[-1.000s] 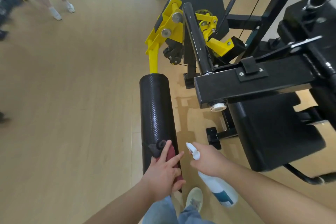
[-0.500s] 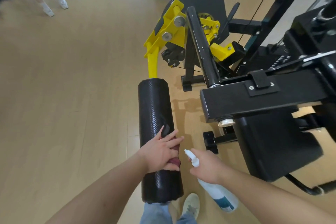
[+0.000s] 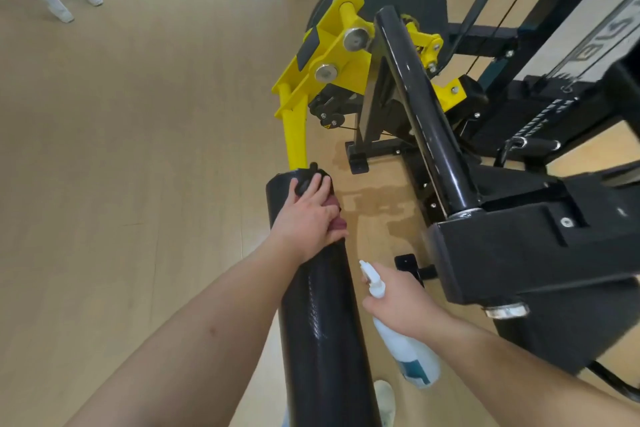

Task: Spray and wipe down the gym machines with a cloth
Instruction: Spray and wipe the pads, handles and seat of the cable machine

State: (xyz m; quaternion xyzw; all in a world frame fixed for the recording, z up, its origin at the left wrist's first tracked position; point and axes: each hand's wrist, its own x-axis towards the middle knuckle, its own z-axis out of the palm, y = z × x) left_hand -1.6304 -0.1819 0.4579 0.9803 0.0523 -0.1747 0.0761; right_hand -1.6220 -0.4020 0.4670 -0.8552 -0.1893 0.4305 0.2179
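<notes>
At centre frame, the left hand [image 3: 308,215] presses a dark red cloth [image 3: 337,224] with flat fingers onto the black roller pad [image 3: 322,322]. Lower right of it, the right hand [image 3: 405,308] grips a white spray bottle [image 3: 408,354] whose teal label is unreadable. The white lettering [image 3: 595,45] at upper right is also illegible.

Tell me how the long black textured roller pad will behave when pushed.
The black textured roller pad probably spins about its axis, being a cylinder fixed on the yellow metal arm. That arm looks hinged at bolts, so a hard shove may swing it. Its glossy cover looks slick, so the dark red cloth under the left hand should glide.
</notes>
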